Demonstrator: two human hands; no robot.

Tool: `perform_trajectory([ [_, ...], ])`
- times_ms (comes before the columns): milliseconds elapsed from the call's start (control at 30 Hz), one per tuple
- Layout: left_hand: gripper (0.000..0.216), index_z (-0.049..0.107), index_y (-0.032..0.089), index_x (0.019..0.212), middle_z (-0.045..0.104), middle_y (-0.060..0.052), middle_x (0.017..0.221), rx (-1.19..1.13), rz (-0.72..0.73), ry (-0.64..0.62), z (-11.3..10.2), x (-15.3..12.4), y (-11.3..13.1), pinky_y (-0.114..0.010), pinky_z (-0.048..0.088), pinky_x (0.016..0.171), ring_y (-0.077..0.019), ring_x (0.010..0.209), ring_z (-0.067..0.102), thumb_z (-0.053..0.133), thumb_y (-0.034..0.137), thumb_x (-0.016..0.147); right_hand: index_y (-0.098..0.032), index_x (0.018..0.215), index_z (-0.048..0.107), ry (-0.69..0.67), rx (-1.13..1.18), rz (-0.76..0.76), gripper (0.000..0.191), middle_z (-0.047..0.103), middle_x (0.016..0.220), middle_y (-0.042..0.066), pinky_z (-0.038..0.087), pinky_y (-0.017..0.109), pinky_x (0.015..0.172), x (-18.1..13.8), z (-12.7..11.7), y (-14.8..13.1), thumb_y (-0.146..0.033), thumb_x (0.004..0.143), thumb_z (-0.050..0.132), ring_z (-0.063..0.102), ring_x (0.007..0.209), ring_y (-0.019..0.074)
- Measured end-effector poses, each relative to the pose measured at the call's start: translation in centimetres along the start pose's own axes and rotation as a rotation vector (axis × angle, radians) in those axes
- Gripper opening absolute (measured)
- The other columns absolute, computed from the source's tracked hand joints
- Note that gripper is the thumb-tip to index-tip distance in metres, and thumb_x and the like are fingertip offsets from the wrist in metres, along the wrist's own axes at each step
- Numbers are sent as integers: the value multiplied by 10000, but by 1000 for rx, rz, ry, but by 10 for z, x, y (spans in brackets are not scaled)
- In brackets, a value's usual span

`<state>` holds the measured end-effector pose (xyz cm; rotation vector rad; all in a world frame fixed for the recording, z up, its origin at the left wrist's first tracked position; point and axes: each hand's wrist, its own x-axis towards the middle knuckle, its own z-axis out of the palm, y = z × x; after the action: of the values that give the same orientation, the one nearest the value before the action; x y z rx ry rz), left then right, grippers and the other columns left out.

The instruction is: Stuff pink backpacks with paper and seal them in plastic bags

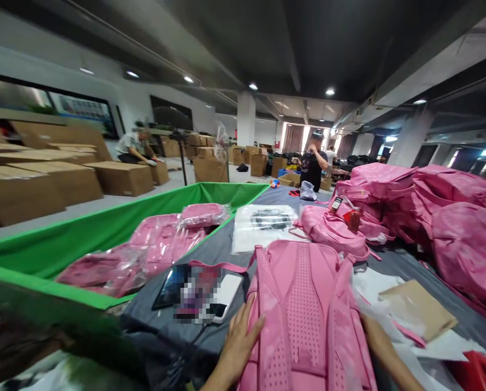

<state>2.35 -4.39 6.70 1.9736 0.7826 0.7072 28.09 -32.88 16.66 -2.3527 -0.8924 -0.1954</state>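
A pink backpack [303,304] lies in front of me on the dark-covered table, its padded back panel and shoulder straps facing up. My left hand [240,336] rests against its left edge, fingers stretched out and thumb apart on the strap. At the right edge is my right hand [371,331], with its fingers hidden behind the bag. Just left of the backpack lie a white phone [226,296] and a dark tablet-like device [171,285], partly blurred out. Beyond it are a smaller pink bag [328,228] with tags and a white plastic-wrapped packet [263,225].
A green-walled bin [116,222] on the left holds several pink bags in clear plastic [145,250]. Pink backpacks [462,233] are heaped at right, near loose paper and brown cardboard [420,309]. Cartons [31,190] and people [314,163] stand farther back.
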Motion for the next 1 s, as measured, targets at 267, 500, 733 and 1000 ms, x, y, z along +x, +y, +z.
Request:
perform_trajectory([
  [267,549,511,133,1348,666,-175,1278,197,-110,139,-18,105,94,-364,451,1044,-279,1236,612,612,438,902,-316,1031,613,211,198,-171,247,731,827,82,555,415,596,9,5,-20,-490,932,467,690,630,284],
  [500,312,657,120,970,731,-213,1072,125,-177,171,-40,201,136,-352,470,891,-357,1155,647,780,239,709,-258,858,624,-159,196,-895,165,672,755,5,491,244,579,-28,86,-78,-175,942,509,653,643,168],
  [733,325,669,139,861,671,-15,758,-164,105,-61,-56,179,154,-258,481,683,-169,739,634,787,379,677,-223,1194,643,-139,272,-566,287,700,1071,90,565,341,798,81,63,-106,-197,971,466,691,901,214],
  [1000,553,599,187,774,601,1,674,-135,200,19,-67,171,139,-294,444,638,-172,641,567,655,731,691,-225,1060,748,-296,-135,-679,208,768,1078,76,474,354,971,166,109,-222,-164,931,597,691,1064,232],
])
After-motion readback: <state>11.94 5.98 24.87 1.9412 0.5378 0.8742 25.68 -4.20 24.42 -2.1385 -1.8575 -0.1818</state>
